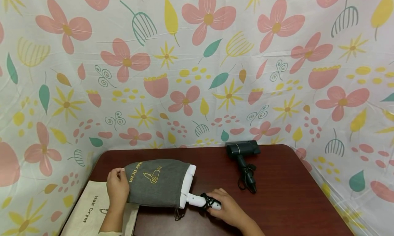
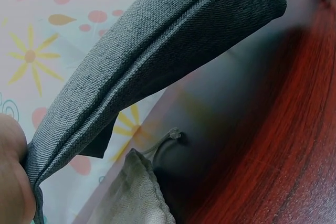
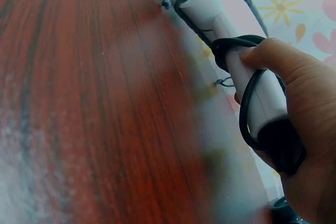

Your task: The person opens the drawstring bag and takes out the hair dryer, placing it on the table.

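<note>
A white hair dryer (image 1: 197, 200) has its head mostly inside a grey cloth pouch (image 1: 166, 191) printed "Hair Dryer" in yellow. My right hand (image 1: 227, 208) grips the dryer's handle, around which a black cord (image 3: 244, 124) is wound. At the pouch's closed end, my left hand (image 1: 118, 188) pinches the cloth between thumb and fingers. The handle and one end of the white body stick out of the pouch's mouth; the rest is hidden. In the left wrist view the pouch's side seam (image 2: 142, 59) faces the camera, held above the table.
On the brown table (image 1: 283, 195) a black hair dryer (image 1: 243, 148) with its cord wrapped lies at the back right. A beige "Hair Dryer" pouch (image 1: 89, 201) lies flat at the left front, under my left forearm. A flowered curtain (image 1: 197, 119) hangs behind and beside the table.
</note>
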Tool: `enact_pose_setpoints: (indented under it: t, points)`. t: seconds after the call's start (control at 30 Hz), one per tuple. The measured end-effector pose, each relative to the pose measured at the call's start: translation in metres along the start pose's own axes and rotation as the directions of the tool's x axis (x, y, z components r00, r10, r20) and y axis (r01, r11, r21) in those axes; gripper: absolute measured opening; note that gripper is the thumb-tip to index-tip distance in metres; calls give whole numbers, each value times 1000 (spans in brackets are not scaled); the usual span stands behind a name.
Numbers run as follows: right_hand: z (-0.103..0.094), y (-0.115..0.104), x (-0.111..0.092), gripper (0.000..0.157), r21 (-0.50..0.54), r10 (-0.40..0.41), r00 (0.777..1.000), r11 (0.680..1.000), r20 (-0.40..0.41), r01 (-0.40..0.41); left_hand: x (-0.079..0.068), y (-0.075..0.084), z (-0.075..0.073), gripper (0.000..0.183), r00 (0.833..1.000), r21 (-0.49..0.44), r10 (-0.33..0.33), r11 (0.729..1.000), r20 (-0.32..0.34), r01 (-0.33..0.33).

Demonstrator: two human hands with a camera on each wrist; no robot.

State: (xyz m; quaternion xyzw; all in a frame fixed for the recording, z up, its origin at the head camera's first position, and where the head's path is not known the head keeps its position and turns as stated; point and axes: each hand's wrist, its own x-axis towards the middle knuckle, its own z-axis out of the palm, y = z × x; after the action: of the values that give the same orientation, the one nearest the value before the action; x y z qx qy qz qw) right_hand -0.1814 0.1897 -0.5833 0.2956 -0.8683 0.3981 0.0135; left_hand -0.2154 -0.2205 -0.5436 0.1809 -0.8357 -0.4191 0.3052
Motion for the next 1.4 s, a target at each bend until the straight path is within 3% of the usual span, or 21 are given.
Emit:
enact_pose_setpoints:
  t: [0.7, 1.07, 1.4]
  points:
    - [-7, -1, -1, 41, 33, 20, 996, 999, 87, -23, 2, -2, -7, 27, 1000, 21, -11, 1000, 1, 11]
    - [-5, 1, -1, 41, 25, 0, 998, 1000, 65, -2, 2, -4, -6, 27, 1000, 12, -21, 1000, -17, 21]
    - [-6, 1, -2, 39, 17, 39, 996, 999, 81, -40, 0, -3, -6, 27, 999, 13, -23, 1000, -26, 24]
